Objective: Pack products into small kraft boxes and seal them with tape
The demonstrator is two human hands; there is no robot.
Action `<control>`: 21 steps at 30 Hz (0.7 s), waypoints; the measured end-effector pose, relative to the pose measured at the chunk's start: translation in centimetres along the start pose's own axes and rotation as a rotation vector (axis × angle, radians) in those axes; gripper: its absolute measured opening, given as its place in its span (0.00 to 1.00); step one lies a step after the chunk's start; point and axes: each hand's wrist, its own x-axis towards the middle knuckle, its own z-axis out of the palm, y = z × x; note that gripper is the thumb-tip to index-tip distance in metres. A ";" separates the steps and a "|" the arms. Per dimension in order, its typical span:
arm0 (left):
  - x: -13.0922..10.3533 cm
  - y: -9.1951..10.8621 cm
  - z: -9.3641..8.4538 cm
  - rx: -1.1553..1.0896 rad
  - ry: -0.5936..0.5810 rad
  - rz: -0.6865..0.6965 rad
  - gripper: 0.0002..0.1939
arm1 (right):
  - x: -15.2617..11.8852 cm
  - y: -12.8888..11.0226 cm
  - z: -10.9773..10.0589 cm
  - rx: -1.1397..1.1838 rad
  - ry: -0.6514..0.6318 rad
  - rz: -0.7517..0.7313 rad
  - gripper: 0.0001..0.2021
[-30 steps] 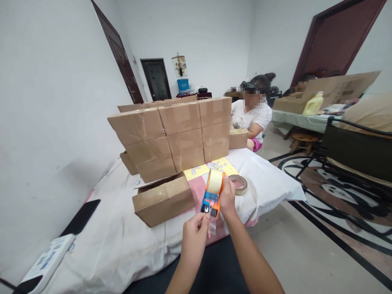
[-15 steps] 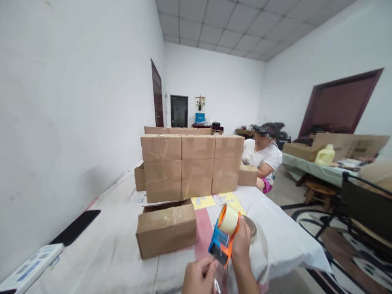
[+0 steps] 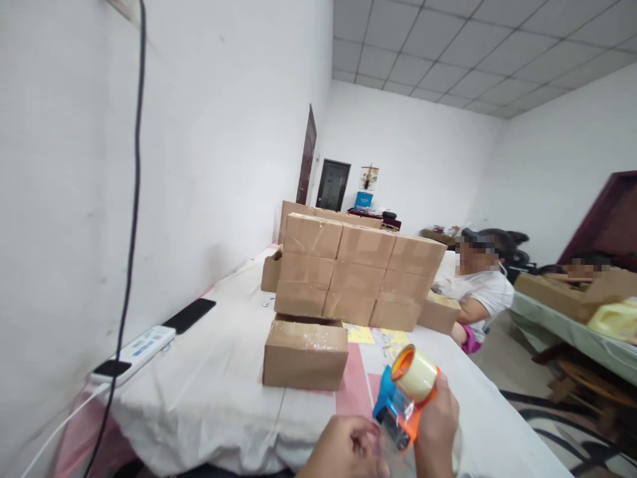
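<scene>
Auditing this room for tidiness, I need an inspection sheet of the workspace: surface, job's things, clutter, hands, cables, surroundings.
Surface: rumpled white tablecloth, pink and yellow areas showing.
Job's things: blue-and-orange plastic tape dispenser carrying a pale tape roll; brown oblong cardboard box, apart from the dispenser.
Clutter: flat black rectangular object and white oblong power strip by the white wall.
Hands: right hand grips the dispenser; left hand close beside it, grip blurred.
Cables: black cable hangs across the view of the power strip; white cable trails from the strip.
Surroundings: stacked brown cardboard boxes behind; person in white top, right.
</scene>
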 end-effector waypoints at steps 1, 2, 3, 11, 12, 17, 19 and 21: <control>-0.1 0.1 0.0 -0.022 -0.017 0.031 0.27 | -0.1 0.4 0.0 -0.034 -0.014 -0.033 0.18; -0.2 0.2 -0.1 -0.036 -0.012 0.059 0.28 | 0.0 0.8 0.0 -0.062 -0.027 -0.060 0.19; -0.3 0.5 -0.1 -0.037 0.001 0.076 0.27 | 0.0 1.2 0.0 -0.082 -0.036 -0.082 0.20; -1.3 4.2 -0.9 0.036 0.022 0.023 0.20 | 0.0 2.9 0.2 -0.139 -0.018 -0.068 0.19; -1.2 4.1 -0.9 0.035 0.017 0.009 0.22 | -0.2 2.9 0.3 -0.158 -0.010 -0.076 0.19; -0.5 1.6 -0.5 0.128 0.099 -0.033 0.22 | -1.0 2.5 0.7 -0.183 0.002 -0.118 0.24; -0.4 0.3 -0.3 0.173 0.190 -0.051 0.20 | -1.3 2.5 0.9 -0.184 0.031 -0.110 0.25; -0.3 -0.8 -0.3 0.190 0.264 -0.059 0.19 | -1.5 2.6 1.1 -0.196 0.080 -0.099 0.28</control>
